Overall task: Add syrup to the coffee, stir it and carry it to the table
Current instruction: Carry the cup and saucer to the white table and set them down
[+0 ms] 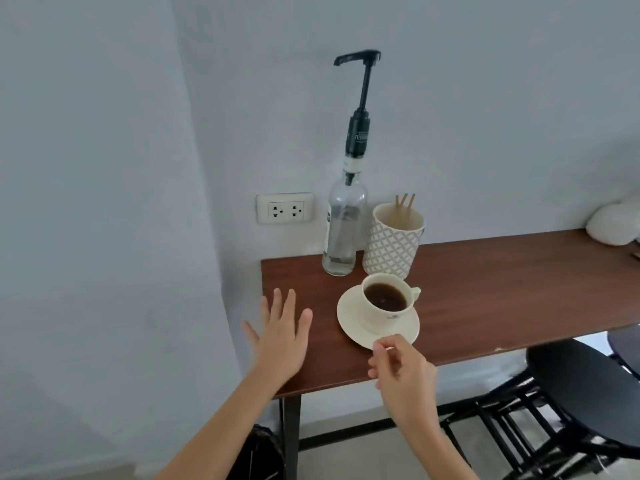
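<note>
**Coffee on counter, both hands empty**

Right hand (403, 370): positioned over the near edge of the wooden counter (485, 289), fingers loosely curled, thumb and forefinger drawn together just at the near rim of the saucer (349, 323). Whether the fingertips actually touch the rim cannot be told. Nothing is seen held in it.

Left hand (280, 337): palm down over the near left corner of the counter, fingers spread and straight, gripping nothing. It lies well to the left of the saucer, apart from it.

Coffee cup (384, 303): white, upright, seated in the saucer, filled with dark coffee, handle pointing right. The pair stands toward the left end of the counter, between the near and far edges.

Syrup bottle (341, 233): clear glass, upright at the far left corner against the wall, fitted with a tall black pump (360, 98) whose spout points left. A low level of clear liquid shows at the bottom.

Patterned holder (393, 240): white with a lattice print, just right of the bottle and just behind the cup, containing wooden stir sticks (405, 206).

Other items: a double wall socket (285, 211) left of the bottle; a white soft object (613, 225) at the far right edge; a black stool (585, 393) below the counter at right.
</note>
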### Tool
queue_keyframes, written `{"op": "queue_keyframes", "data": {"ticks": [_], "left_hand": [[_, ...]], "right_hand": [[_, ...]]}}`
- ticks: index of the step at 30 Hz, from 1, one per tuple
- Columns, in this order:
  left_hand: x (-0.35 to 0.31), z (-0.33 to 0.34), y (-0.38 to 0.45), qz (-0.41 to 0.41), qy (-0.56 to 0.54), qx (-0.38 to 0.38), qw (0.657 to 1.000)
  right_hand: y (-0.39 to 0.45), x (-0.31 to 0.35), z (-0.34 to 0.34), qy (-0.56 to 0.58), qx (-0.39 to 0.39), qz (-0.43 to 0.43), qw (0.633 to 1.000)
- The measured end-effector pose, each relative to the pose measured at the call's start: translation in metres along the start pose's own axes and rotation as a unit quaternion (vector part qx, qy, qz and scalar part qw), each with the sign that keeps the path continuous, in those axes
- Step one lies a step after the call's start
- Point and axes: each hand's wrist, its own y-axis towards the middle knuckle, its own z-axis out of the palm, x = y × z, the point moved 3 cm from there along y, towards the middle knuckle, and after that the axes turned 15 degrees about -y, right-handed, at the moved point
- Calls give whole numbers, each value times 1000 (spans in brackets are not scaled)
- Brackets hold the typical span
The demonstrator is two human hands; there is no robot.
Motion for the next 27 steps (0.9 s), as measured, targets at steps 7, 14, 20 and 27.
{"op": "queue_keyframes", "data": {"ticks": [7, 14, 20, 27], "left_hand": [[-51, 74, -9, -6, 69, 22, 997], [-65, 84, -20, -33, 73, -13, 997], [-67, 82, -36, -21, 78, -5, 997], [-62, 78, -56, 14, 76, 28, 997]], "right_hand": [[81, -46, -38, -32, 104, 76, 991], [111, -51, -43, -24, 245, 58, 968], [92, -54, -51, 22, 270, 67, 960], [57, -68, -48, 143, 300, 125, 935]]}}
